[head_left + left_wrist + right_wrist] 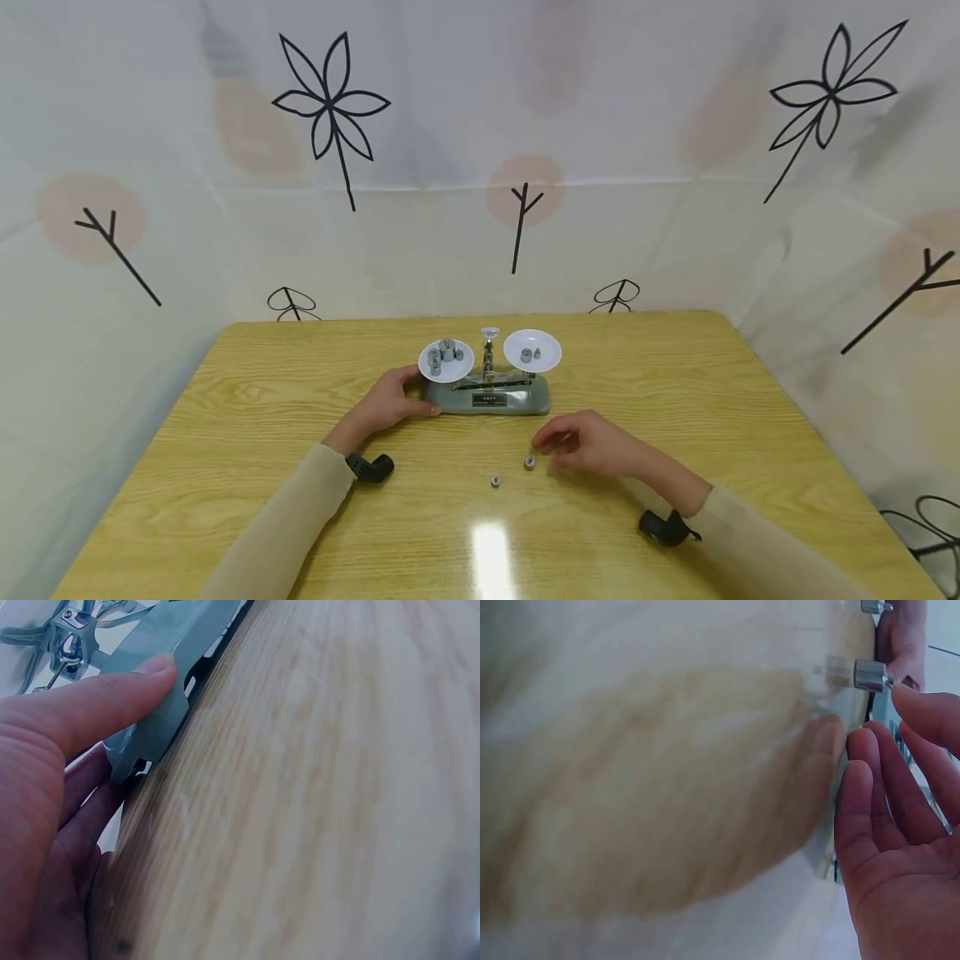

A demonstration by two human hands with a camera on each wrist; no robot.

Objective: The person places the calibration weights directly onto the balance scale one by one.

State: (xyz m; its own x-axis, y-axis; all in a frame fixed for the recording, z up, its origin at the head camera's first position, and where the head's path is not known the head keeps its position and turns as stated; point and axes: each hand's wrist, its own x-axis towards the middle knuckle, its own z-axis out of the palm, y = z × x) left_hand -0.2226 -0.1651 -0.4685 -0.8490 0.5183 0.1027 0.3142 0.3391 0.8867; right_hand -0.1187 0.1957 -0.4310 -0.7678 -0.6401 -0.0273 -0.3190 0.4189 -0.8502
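A balance scale with a grey-green base stands on the table. My left hand holds the left end of its base, thumb on the front side and fingers behind the end. Several metal weights sit in the left white pan, and two smaller weights are in the right pan. My right hand is over the table in front of the scale, fingers loosely curved and holding nothing. Just left of its fingertips stands a small knobbed weight; a smaller weight stands nearer to me.
The wooden table reaches back to a white cloth backdrop with plant drawings. Black wrist cameras are strapped at both wrists, the left camera close to the tabletop. A bright reflection lies on the front of the table.
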